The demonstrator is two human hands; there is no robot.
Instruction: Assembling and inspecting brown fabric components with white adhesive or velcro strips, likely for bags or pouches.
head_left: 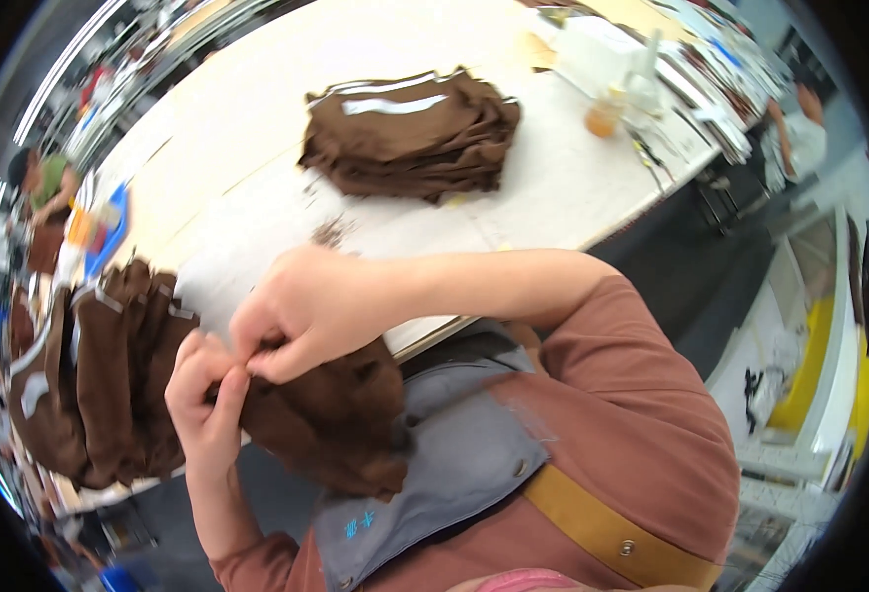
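Observation:
A dark brown piece of fabric (326, 414) hangs from my two hands over the table's near edge and in front of my grey apron. My left hand (204, 390) pinches its upper edge between thumb and fingers. Right against it, my right hand (306, 311) is closed on the same edge, thumb and forefinger together. The fingertips of both hands nearly touch, and they hide the exact spot they grip. To the left lies a heap of brown fabric pieces (118, 385) with white strips. Farther off sits a neat stack of brown fabric pieces (410, 138), also with white strips.
Dark scraps (331, 232) lie on the pale table (247, 212) beyond my hands. At the far right stand a white box (592, 54), a jar of orange contents (602, 118) and small snips (648, 158). A blue tray (111, 232) is at the left; other people work farther off.

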